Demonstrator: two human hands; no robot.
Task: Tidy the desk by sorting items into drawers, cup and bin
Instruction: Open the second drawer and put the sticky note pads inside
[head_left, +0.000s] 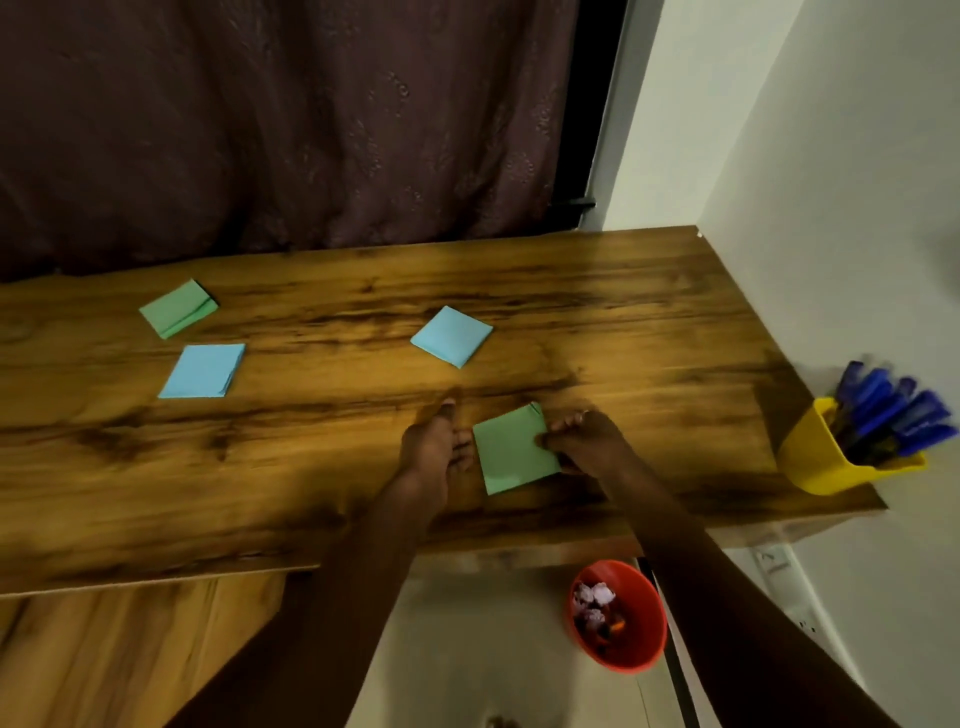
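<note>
The right hand (584, 439) pinches the green note pad (514, 449) by its right edge; the left hand (436, 441), open, flanks it. Next: lifting it drawerward, likely.

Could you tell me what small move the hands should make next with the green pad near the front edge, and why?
Probably close the right hand on the near green pad and lift it clear. Its fingers already touch the pad's right edge, while the left hand rests flat beside the left edge. The pens sit in the yellow cup already, and three more pads remain on the desk.
</note>
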